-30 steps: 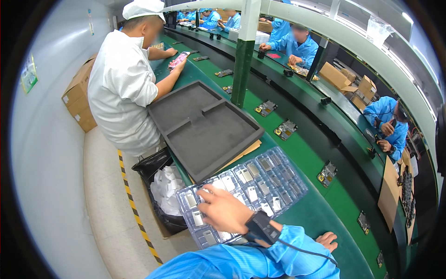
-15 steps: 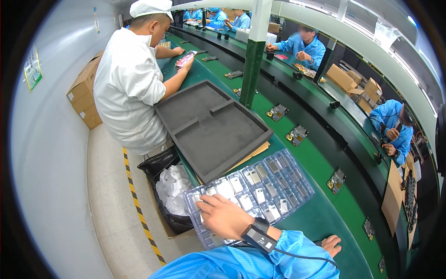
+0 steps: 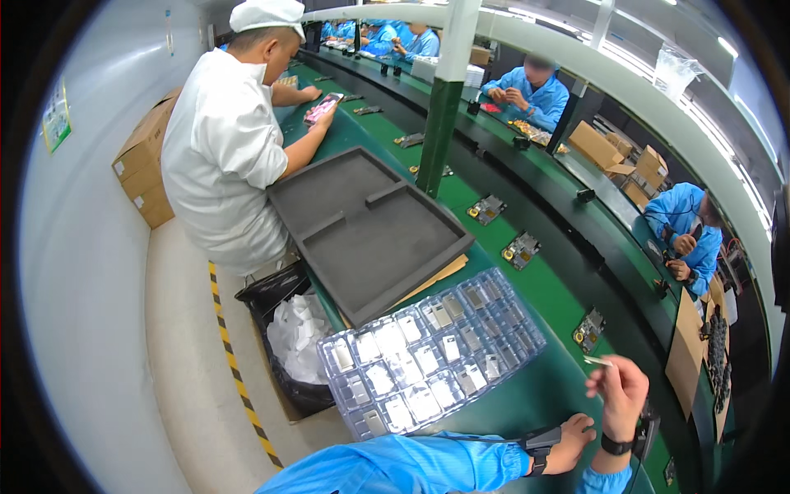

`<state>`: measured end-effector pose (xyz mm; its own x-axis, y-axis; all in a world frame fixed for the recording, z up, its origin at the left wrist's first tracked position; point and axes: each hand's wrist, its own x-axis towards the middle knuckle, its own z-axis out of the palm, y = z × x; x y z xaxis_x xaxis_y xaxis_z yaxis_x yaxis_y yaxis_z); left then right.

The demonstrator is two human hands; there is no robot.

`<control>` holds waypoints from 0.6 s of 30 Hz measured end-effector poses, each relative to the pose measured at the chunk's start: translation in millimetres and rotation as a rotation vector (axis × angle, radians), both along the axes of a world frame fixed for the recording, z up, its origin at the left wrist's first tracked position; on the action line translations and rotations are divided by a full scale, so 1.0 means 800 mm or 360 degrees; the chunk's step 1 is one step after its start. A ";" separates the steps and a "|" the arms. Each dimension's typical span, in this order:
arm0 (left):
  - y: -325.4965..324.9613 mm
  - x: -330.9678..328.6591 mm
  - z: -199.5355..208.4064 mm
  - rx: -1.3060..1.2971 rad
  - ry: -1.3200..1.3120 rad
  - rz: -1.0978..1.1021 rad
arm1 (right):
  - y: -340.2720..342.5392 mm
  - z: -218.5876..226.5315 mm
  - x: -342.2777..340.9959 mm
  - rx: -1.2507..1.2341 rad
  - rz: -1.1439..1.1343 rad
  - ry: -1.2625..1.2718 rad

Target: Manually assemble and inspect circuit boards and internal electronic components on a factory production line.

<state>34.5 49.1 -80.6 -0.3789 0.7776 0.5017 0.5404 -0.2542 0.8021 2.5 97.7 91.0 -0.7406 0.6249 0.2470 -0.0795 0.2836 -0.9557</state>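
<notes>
Above the right end of the bench, my right hand (image 3: 619, 397) is raised, thumb and fingertips pinching a thin, pale flat piece (image 3: 598, 361) seen nearly edge-on. My left forearm lies across the near side of the bench, and my left hand (image 3: 572, 443) rests low beside the right wrist. Its fingers are curled; whatever may be under them is hidden. Left of both hands sits a clear plastic blister tray (image 3: 492, 398), its pockets holding several small rectangular silvery parts. Neither hand touches the tray. Black bands circle both wrists.
A dark grey foam tray (image 3: 385, 296) lies beyond the blister tray. Circuit boards (image 3: 589, 331) stand along the green conveyor (image 3: 547, 300). A post (image 3: 440, 136) rises beyond. At left are a bin of white scraps (image 3: 298, 333) and a person in white (image 3: 222, 156) holding a phone.
My right hand has left the blister tray, moving right and up with the pale piece pinched in it. The left hand stays low at right, shifted slightly. The whole view has shifted slightly.
</notes>
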 end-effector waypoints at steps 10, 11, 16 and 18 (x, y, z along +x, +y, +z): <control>0.004 -0.079 0.018 0.0096 0.0169 0.0094 | 0.059 -0.144 0.256 -0.0268 -0.0534 -0.0048; 0.005 -0.091 0.021 0.0082 0.0194 0.0137 | 0.049 -0.139 0.264 -0.0189 -0.0503 -0.0230; 0.031 -0.125 0.036 0.0073 0.0349 0.0297 | 0.001 -0.090 0.266 0.0591 -0.0547 -0.0728; 0.050 -0.141 0.037 0.0123 0.0403 0.0446 | -0.005 -0.079 0.260 0.0711 -0.0574 -0.0681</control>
